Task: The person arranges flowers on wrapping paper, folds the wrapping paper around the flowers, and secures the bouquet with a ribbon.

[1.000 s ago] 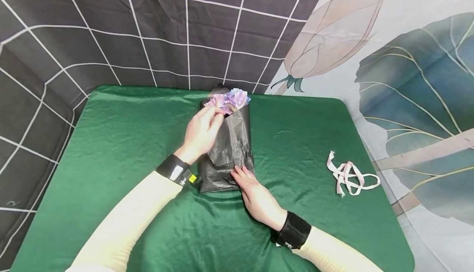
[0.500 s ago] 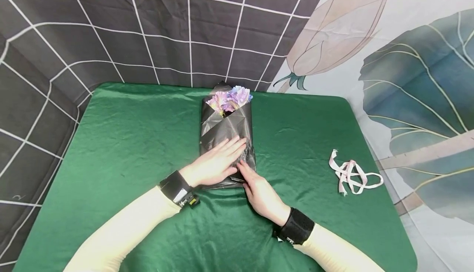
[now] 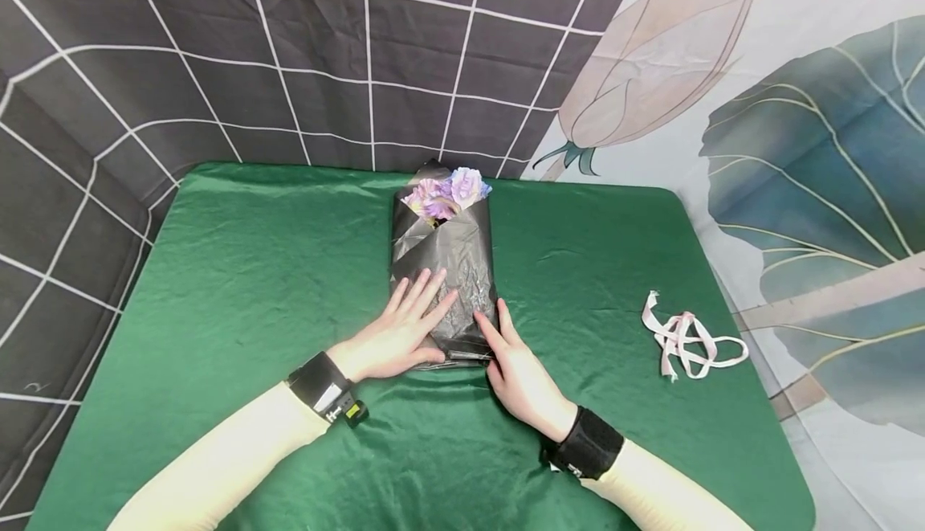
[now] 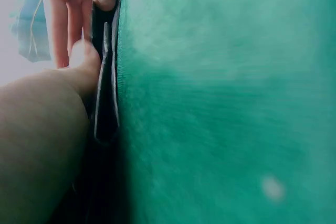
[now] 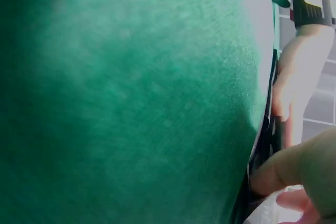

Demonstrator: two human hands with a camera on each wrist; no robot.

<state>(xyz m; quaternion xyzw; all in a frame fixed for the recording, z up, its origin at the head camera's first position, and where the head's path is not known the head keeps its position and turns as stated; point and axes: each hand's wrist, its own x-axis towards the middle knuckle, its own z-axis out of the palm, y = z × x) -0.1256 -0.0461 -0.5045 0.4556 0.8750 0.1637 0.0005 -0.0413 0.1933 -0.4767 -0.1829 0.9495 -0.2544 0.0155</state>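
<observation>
A bundle in black wrapping paper [image 3: 451,254] lies lengthwise on the green cloth, and purple and pink flowers [image 3: 448,192] stick out of its far end. My left hand [image 3: 412,314] lies flat on the wrap's lower left part with its fingers spread. My right hand [image 3: 506,346] rests at the lower right corner, thumb on the paper and fingers straight along its edge. The left wrist view shows my left thumb [image 4: 79,72] against the wrap's dark folded edge [image 4: 105,98]. In the right wrist view the same edge [image 5: 270,124] is a thin dark strip.
A loose pink ribbon [image 3: 682,342] lies on the green tablecloth [image 3: 253,258] to the right of the bundle. A dark grid-pattern backdrop [image 3: 289,57] and a leaf-print one [image 3: 795,153] stand behind and beside the table.
My left hand came down from the flowers at the top and now lies flat on the lower wrap. My right hand shifted slightly right, to the bottom corner.
</observation>
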